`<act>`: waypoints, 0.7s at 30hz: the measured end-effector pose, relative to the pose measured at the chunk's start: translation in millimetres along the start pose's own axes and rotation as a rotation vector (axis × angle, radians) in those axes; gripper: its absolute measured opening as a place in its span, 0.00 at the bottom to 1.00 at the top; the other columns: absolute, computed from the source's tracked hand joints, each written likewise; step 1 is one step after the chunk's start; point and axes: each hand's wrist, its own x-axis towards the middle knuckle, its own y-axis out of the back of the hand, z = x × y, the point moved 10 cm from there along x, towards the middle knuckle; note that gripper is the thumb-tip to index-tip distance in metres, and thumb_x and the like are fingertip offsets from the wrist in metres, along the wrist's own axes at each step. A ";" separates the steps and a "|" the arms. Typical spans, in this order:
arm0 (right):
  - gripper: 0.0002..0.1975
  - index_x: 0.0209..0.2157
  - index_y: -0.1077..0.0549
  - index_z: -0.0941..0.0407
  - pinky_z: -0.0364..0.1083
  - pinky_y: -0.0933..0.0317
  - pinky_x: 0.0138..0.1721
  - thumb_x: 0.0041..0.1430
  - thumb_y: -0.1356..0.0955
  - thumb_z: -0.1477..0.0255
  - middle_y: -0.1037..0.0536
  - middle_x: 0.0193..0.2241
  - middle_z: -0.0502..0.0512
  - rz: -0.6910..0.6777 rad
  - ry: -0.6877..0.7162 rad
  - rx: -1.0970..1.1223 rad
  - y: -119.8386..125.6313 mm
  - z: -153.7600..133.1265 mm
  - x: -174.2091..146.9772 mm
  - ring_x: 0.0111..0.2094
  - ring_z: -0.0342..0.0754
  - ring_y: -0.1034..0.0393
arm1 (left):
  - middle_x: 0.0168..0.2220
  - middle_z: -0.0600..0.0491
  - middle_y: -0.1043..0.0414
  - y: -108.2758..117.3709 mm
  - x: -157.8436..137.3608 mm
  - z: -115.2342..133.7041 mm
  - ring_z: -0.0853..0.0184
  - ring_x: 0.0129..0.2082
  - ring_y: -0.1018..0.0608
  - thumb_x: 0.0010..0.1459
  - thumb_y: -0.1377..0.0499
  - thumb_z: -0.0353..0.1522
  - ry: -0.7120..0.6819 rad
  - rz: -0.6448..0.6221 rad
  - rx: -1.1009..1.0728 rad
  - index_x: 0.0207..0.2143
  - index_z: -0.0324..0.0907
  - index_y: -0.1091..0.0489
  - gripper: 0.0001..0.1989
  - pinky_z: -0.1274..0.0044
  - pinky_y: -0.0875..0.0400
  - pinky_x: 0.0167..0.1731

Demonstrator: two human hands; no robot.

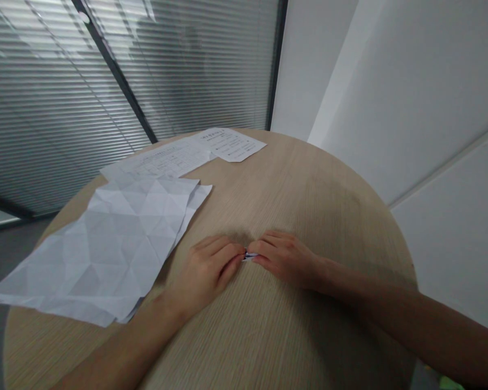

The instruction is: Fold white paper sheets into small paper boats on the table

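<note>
My left hand and my right hand meet near the middle of the round wooden table. Between their fingertips is a small folded piece of paper, white with a dark edge. Both hands pinch it, the left from its left end and the right from its right end. Only a short strip of the paper shows; the fingers hide the rest. To the left of my left hand lie large creased sheets of white paper, stacked unevenly.
Printed sheets lie at the table's far edge, partly under the creased ones. Some creased paper hangs over the left table edge. Behind the table are a glass partition with blinds and a white wall on the right.
</note>
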 end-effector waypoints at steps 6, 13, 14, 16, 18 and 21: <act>0.11 0.33 0.30 0.57 0.44 0.40 0.34 0.70 0.39 0.71 0.24 0.29 0.52 0.078 0.042 0.016 8.0 -4.7 1.9 0.31 0.45 0.30 | 0.33 0.51 0.26 -3.2 0.9 4.4 0.66 0.33 0.25 0.66 0.48 0.29 -0.017 -0.001 0.025 0.35 0.39 0.28 0.10 0.73 0.28 0.36; 0.10 0.34 0.30 0.57 0.42 0.37 0.36 0.69 0.40 0.74 0.23 0.32 0.55 0.205 -0.091 0.152 29.0 16.1 -0.7 0.34 0.44 0.28 | 0.33 0.52 0.28 16.5 1.8 -7.4 0.69 0.34 0.25 0.65 0.46 0.27 0.077 0.110 -0.062 0.35 0.40 0.30 0.06 0.77 0.29 0.35; 0.09 0.34 0.30 0.57 0.42 0.36 0.36 0.69 0.39 0.74 0.23 0.33 0.55 0.230 -0.123 0.176 33.1 22.1 -2.3 0.34 0.44 0.28 | 0.32 0.53 0.28 24.2 1.3 -10.5 0.69 0.33 0.26 0.64 0.46 0.26 0.096 0.165 -0.056 0.35 0.40 0.31 0.06 0.77 0.29 0.34; 0.07 0.35 0.31 0.56 0.42 0.36 0.37 0.68 0.38 0.74 0.24 0.34 0.55 0.280 -0.158 0.183 42.0 32.1 -5.8 0.35 0.44 0.28 | 0.31 0.53 0.28 38.4 -0.5 -16.6 0.69 0.32 0.26 0.63 0.45 0.26 0.132 0.266 -0.022 0.34 0.40 0.30 0.05 0.78 0.30 0.32; 0.06 0.34 0.31 0.55 0.43 0.35 0.37 0.68 0.37 0.74 0.24 0.34 0.55 0.335 -0.158 0.136 52.1 38.6 -9.4 0.36 0.45 0.28 | 0.31 0.54 0.29 47.9 -2.3 -21.2 0.70 0.30 0.26 0.62 0.44 0.26 0.153 0.327 0.016 0.33 0.40 0.30 0.04 0.78 0.31 0.29; 0.05 0.35 0.31 0.54 0.44 0.34 0.38 0.67 0.37 0.74 0.25 0.35 0.55 0.382 -0.150 0.018 64.1 45.9 -14.1 0.36 0.46 0.28 | 0.31 0.54 0.29 53.5 -4.5 -26.5 0.70 0.29 0.26 0.62 0.44 0.27 0.170 0.357 0.057 0.33 0.40 0.30 0.05 0.78 0.30 0.29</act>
